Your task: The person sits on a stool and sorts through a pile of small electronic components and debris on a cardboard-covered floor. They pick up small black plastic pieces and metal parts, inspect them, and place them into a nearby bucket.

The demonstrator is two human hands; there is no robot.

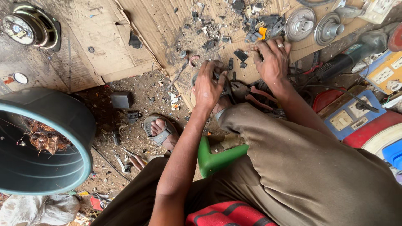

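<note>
My left hand (208, 86) was clenched around a small dark metal part (221, 79), pressing it down at the near edge of the cardboard sheet (159, 25). My right hand (273, 60) lay just right of it on that sheet, fingers spread and released among black scraps (240, 54); whether it pinched one I could not tell. I judged I was in the middle of breaking the part down, and the next move called for a firm hold and a tool. Red-handled pliers (257, 98) lay just below the cardboard, beside my knee. The cardboard was spread on a dirt floor (138, 138) littered with debris. Left of it stood a dark bin (46, 142) holding copper scrap; right of it lay sockets (349, 115) and metal discs (300, 23).
</note>
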